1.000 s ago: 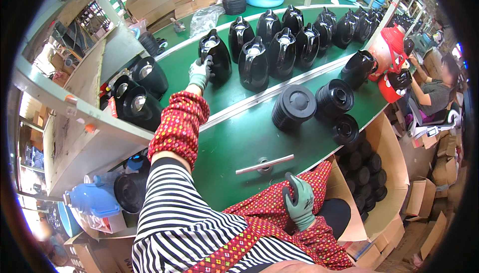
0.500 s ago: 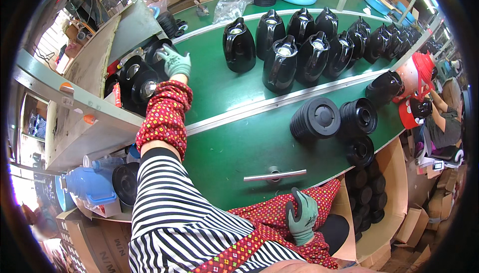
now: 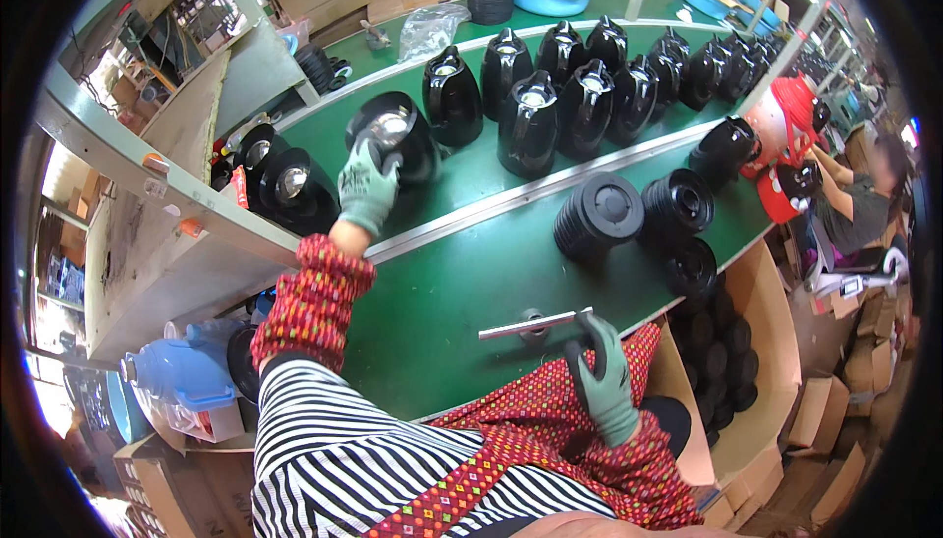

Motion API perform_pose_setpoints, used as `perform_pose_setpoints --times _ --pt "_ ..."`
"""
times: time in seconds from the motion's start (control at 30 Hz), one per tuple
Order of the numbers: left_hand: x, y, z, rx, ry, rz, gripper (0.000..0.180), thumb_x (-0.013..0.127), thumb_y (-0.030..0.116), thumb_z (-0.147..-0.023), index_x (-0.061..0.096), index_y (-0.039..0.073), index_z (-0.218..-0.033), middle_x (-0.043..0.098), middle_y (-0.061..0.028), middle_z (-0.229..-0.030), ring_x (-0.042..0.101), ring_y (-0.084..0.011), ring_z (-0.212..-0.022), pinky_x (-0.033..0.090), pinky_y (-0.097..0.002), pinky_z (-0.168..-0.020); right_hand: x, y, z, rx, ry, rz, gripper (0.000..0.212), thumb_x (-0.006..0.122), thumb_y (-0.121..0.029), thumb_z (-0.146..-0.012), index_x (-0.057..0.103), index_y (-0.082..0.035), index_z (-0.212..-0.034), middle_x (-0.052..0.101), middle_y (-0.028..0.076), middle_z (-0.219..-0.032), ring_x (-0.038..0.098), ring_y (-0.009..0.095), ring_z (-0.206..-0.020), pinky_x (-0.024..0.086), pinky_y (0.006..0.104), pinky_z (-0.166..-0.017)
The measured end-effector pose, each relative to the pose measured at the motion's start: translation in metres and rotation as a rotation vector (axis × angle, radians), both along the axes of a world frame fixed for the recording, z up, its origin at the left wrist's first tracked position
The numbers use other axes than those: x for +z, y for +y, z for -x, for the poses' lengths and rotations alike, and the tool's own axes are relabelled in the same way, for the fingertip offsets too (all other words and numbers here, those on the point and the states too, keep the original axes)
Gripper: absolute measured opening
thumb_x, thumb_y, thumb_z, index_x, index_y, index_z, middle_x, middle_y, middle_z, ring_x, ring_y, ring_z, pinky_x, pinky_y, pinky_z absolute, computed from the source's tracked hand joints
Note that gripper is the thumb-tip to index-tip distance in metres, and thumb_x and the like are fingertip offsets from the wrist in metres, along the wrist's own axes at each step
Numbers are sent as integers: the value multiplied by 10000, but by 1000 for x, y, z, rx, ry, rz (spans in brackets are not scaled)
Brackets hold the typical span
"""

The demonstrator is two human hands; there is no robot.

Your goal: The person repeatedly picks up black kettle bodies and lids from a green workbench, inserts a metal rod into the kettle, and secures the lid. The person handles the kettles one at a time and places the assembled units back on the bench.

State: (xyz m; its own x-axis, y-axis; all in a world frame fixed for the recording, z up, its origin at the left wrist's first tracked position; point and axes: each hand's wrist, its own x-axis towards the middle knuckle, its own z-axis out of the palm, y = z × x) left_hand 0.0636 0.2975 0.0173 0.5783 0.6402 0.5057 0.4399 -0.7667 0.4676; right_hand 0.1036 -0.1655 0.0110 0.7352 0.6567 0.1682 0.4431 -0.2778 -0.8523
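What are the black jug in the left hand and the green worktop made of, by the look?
Black jug: glossy moulded plastic shell, judging by its sharp highlights; the mouth shows a mirror-like silver lining, probably steel or glass. The left hand holds it at the rim. Green worktop: matte green surface, likely a rubber or PVC mat, with little glare.

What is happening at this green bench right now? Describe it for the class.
A person in green gloves works at a green table lined with black kettle bodies. The left hand grips a kettle lying on its side with its shiny inside showing. The right hand rests at the near edge by a metal bar. More kettles stand behind a rail, stacks of black bases sit to the right, and another person works beyond.
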Motion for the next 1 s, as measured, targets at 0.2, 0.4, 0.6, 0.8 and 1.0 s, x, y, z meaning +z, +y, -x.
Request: perform_pose_setpoints --times 0.2,0.4,0.6,0.8,1.0 --pt "72 -142 71 -581 92 -92 436 832 10 -725 662 40 -1125 637 -242 -1392 717 -412 -1063 599 -428 -866 76 59 -20 22 404 -151 706 776 -264 -970 459 -25 -1554 520 229 -1482 660 271 -1144 597 352 -871" --pt "103 -220 95 -1036 268 -137 399 877 119 -757 681 59 -1099 630 -238 -1417 766 -375 -883 626 -391 -728 80 38 -19 109 993 -249 673 758 -398 -995 521 -10 -1492 671 101 -1315 646 165 -1165 572 316 -914" --pt "55 -210 81 -712 -360 491 673 699 -43 -911 466 44 -1536 526 -247 -1505 674 -176 -1020 575 -328 -898 52 -60 2 72 1007 -469 680 760 -439 -984 564 29 -1437 679 107 -1342 672 194 -1184 531 337 -1045" --pt "-28 -228 67 -1208 146 1330 1101 878 187 -856 170 16 -1683 366 -175 -1670 455 -272 -1477 394 -428 -1223 -20 -126 2 143 1137 -663 622 771 -364 -975 568 2 -1436 705 121 -1299 695 228 -1157 558 383 -1027" --pt "-14 -275 85 -1020 -146 2340 994 861 213 -872 278 4 -1650 460 -175 -1610 484 -254 -1462 385 -408 -1230 59 -58 -9 339 1174 -333 814 798 -459 -935 500 22 -1521 611 115 -1461 586 237 -1326 455 397 -1132"
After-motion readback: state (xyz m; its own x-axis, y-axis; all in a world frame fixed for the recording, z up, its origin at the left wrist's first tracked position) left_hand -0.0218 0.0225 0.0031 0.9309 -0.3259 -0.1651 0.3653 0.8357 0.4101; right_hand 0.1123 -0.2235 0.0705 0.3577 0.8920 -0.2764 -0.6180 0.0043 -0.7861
